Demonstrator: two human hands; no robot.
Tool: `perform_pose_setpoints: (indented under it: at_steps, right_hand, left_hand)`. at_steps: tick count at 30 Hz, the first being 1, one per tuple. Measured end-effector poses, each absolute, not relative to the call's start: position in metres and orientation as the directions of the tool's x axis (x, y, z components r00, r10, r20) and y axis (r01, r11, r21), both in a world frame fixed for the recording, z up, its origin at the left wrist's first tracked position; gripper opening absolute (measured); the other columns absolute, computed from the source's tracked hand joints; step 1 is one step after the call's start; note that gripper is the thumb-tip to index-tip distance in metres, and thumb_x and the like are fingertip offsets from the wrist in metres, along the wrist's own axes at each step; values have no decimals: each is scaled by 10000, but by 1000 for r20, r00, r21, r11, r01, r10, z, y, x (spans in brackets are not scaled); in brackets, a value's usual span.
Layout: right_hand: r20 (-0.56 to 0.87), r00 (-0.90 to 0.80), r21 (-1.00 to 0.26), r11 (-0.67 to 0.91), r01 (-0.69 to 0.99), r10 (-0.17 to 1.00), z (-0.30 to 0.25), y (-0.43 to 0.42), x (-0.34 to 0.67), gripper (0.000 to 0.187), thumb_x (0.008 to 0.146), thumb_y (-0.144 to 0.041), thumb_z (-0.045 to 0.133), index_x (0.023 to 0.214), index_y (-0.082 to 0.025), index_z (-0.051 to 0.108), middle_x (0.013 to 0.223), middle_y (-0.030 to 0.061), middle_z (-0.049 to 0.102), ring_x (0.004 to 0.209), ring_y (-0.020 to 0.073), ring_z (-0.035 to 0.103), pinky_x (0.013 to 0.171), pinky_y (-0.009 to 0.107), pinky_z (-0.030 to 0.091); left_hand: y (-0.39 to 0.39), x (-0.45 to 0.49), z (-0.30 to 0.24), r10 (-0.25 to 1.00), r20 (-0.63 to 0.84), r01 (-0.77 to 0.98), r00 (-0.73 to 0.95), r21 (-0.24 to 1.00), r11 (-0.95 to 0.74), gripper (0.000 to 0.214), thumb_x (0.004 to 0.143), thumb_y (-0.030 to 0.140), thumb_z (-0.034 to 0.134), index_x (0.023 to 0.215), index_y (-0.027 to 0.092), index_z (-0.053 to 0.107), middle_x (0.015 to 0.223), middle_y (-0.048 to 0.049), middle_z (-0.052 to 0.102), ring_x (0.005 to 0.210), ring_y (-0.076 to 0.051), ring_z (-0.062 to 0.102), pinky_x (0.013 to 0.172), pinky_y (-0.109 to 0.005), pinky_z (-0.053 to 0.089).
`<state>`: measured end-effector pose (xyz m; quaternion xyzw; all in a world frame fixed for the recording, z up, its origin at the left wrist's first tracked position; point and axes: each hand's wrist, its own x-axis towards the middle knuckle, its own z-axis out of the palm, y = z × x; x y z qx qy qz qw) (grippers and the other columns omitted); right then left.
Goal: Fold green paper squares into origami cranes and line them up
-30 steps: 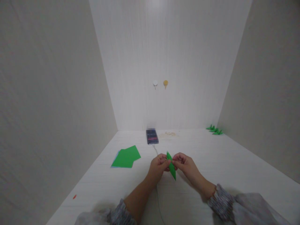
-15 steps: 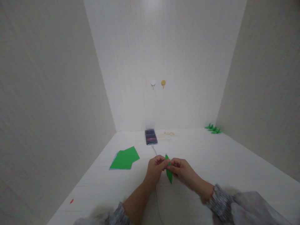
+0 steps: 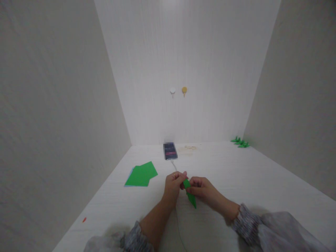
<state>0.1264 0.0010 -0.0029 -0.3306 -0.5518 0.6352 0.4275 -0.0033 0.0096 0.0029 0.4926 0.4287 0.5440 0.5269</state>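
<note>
Between my hands is a narrow piece of folded green paper [image 3: 192,200], tilted with its pointed end toward me and to the right. My left hand [image 3: 173,186] pinches its upper end between thumb and fingers, which cover that tip. From the right side, my right hand [image 3: 201,187] grips the paper near its middle with thumb and forefinger. Left of my hands, several flat green paper sheets [image 3: 141,175] lie overlapping on the white table, a light blue edge showing beneath.
A phone-like device [image 3: 170,151], blurred out, lies near the back wall, with a white cable [image 3: 178,224] running toward me under my left arm. Folded green paper figures [image 3: 240,142] stand in the back right corner. A small red bit [image 3: 84,219] lies at left. Two hooks [image 3: 184,90] hang on the wall.
My left thumb and fingers have moved up to the top end of the folded paper and now cover its tip. The paper leans more to the right. The view has shifted slightly.
</note>
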Motion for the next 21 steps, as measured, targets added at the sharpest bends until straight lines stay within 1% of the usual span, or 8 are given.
perform_pose_setpoints:
  at_steps: [4, 8, 11, 13, 15, 18, 21]
  right_hand:
    - [19, -421, -980, -66, -188, 907, -2, 1, 126, 144, 545, -194, 676, 563, -125, 551, 552, 0, 612, 477, 86, 492, 480, 217, 314]
    - [-10, -386, -982, -83, -172, 922, -1, 0, 127, 142, 541, -188, 672, 535, -130, 542, 549, 14, 629, 484, 102, 521, 491, 227, 340]
    - [-16, -357, -984, -79, -163, 934, -1, -1, 127, 140, 544, -186, 663, 527, -135, 533, 544, 15, 631, 486, 109, 529, 487, 228, 343]
    - [-7, -325, -986, -61, -154, 946, -3, 0, 128, 132, 546, -173, 654, 518, -134, 530, 527, 13, 627, 470, 105, 521, 476, 223, 337]
    - [17, -289, -986, -33, -166, 957, -5, 2, 128, 120, 551, -159, 646, 513, -131, 536, 510, 7, 621, 467, 102, 521, 480, 221, 342]
    - [58, -270, -977, -1, -212, 961, -7, 3, 128, 111, 556, -158, 648, 510, -128, 551, 509, 5, 620, 503, 112, 544, 512, 227, 367]
    - [63, -286, -980, 5, -201, 956, -6, 3, 128, 103, 562, -180, 656, 522, -122, 581, 542, 20, 631, 532, 124, 556, 534, 240, 384]
  left_hand:
    - [10, -3, 1, 997, 68, -162, 48, 985, -59, 337, 604, 435, 618, 493, 124, 545, 389, 33, 428, 396, -70, 373, 420, -213, 276]
    - [8, -2, 2, 996, 76, -176, 55, 982, -65, 333, 625, 429, 604, 502, 125, 543, 398, 33, 436, 398, -67, 372, 425, -211, 282]
    - [8, -2, 4, 993, 96, -150, 62, 985, -86, 324, 619, 426, 611, 515, 126, 547, 418, 29, 454, 416, -68, 384, 439, -210, 294]
    - [8, -2, 4, 991, 95, -144, 94, 986, -81, 301, 604, 418, 625, 555, 128, 557, 448, 27, 481, 428, -71, 400, 450, -211, 305]
    - [9, -2, 4, 984, 73, -142, 162, 989, -50, 287, 573, 399, 653, 577, 132, 549, 469, 27, 499, 437, -74, 416, 460, -212, 315]
    - [10, -3, 1, 970, 49, -127, 240, 992, -19, 302, 533, 376, 685, 525, 140, 496, 450, 36, 482, 438, -75, 419, 465, -212, 314]
    - [9, -3, 0, 966, 65, -121, 249, 992, -35, 318, 554, 378, 672, 490, 145, 465, 432, 36, 468, 434, -76, 414, 461, -211, 301]
